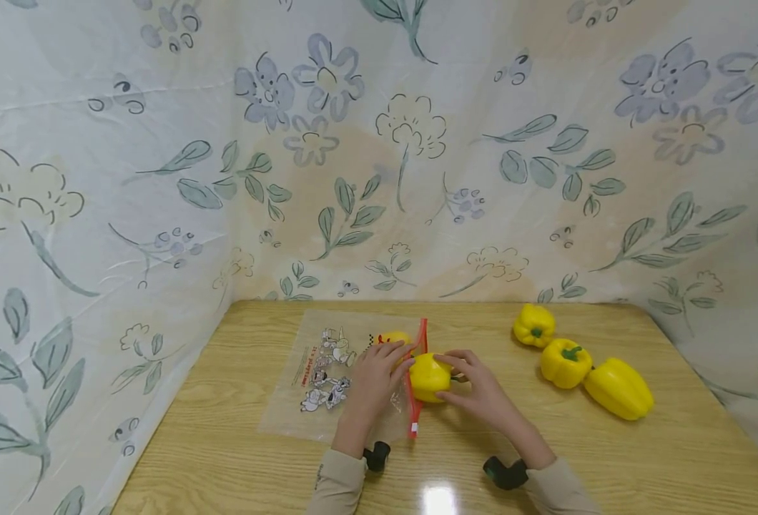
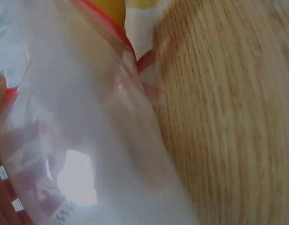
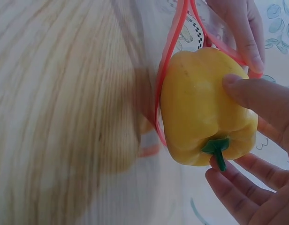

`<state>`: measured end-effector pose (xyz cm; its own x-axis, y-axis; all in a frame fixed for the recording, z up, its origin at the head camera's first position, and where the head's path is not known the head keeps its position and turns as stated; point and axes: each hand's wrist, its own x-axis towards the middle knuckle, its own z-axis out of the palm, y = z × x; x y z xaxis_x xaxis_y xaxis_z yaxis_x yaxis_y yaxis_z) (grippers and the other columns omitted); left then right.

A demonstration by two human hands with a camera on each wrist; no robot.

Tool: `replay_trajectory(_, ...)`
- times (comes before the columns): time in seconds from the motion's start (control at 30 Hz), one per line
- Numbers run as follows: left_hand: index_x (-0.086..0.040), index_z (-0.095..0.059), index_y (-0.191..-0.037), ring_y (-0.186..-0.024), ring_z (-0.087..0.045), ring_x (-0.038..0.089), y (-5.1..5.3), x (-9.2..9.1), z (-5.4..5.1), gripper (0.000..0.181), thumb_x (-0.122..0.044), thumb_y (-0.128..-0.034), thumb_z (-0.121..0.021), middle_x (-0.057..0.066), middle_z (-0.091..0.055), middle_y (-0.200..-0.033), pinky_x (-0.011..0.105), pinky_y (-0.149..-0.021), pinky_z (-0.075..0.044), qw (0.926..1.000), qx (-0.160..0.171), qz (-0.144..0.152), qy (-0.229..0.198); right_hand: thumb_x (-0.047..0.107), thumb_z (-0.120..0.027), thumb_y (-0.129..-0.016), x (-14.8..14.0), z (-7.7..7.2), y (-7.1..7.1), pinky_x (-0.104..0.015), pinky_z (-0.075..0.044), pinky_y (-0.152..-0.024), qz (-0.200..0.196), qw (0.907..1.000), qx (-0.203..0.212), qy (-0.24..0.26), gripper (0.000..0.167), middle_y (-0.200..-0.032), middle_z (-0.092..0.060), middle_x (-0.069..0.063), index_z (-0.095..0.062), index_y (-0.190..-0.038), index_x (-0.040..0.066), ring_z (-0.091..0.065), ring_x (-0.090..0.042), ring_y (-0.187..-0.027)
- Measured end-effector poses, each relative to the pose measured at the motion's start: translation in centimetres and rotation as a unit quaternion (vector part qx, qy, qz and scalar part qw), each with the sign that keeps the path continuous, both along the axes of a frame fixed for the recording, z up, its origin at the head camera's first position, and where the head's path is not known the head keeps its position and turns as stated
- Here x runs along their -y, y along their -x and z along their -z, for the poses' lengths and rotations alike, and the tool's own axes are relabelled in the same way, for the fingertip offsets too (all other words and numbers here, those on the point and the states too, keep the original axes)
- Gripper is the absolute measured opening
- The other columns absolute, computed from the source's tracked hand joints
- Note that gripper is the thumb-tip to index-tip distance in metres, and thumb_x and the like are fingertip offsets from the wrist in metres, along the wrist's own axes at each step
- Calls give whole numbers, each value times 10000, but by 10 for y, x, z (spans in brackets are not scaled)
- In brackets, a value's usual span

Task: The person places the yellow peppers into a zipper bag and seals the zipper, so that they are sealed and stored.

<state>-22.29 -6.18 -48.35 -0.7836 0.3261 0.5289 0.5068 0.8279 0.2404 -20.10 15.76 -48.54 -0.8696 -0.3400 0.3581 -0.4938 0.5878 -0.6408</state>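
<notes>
A yellow bell pepper (image 1: 430,379) with a green stem sits at the red-edged mouth of a clear zip bag (image 1: 289,408). My right hand (image 1: 482,390) grips this pepper, thumb on one side and fingers on the other; its stem points away from the bag in the right wrist view. My left hand (image 1: 377,375) pinches the bag's red zip edge (image 3: 224,47) and holds the mouth apart. Inside the bag, partly hidden behind the left hand, lies another yellow object (image 1: 395,336). Cartoon animals are printed on the bag, which fills much of the left wrist view.
Three more yellow bell peppers stand on the right of the wooden table (image 1: 212,443): one at the back (image 1: 534,325), one in the middle (image 1: 565,363) and a longer one lying nearer (image 1: 619,388). A floral cloth (image 1: 366,143) hangs behind the table.
</notes>
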Motion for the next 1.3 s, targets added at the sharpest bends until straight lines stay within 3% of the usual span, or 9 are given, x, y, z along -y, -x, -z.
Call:
replay_trajectory(0.33, -318, -581, -1258, -1131, -536, 181, 0, -2, -1, 367, -454, -941, -454, -70, -590, -1247, 411, -972, -437, 9998, 144, 79, -58, 219, -781, -745, 7, 3, 1, -335, -547, -756, -180, 9997, -146, 90, 559, -1224, -507, -94, -569, -1256, 141, -602, -201, -926)
replay_trajectory(0.77, -337, -569, -1266, -1126, -540, 191, 0, -3, 0, 360, -448, -942, -455, -67, -590, -1246, 447, -937, -454, 9999, 79, 116, -59, 170, -756, -773, 13, 6, 0, -361, -539, -798, -480, 9986, 59, 219, 559, -1254, -502, -107, -540, -1286, 121, -595, -228, -965)
replay_trajectory(1.03, -318, -588, -1249, -1131, -536, 207, 0, -3, -1, 353, -439, -942, -461, -53, -592, -1244, 444, -954, -443, 9996, 206, 120, -146, 13, -705, -789, 13, 4, 0, -366, -547, -784, -745, 9965, 125, 369, 602, -1260, -500, -102, -488, -1334, 148, -616, -262, -975)
replay_trajectory(1.3, -312, -597, -1241, -1121, -546, 224, -1, -3, -2, 348, -433, -942, -467, -44, -601, -1232, 453, -949, -446, 9996, 193, 131, -160, -7, -709, -782, 17, 8, 1, -397, -550, -767, -901, 9933, 222, 684, 595, -1224, -517, -129, -496, -1324, 114, -623, -321, -964)
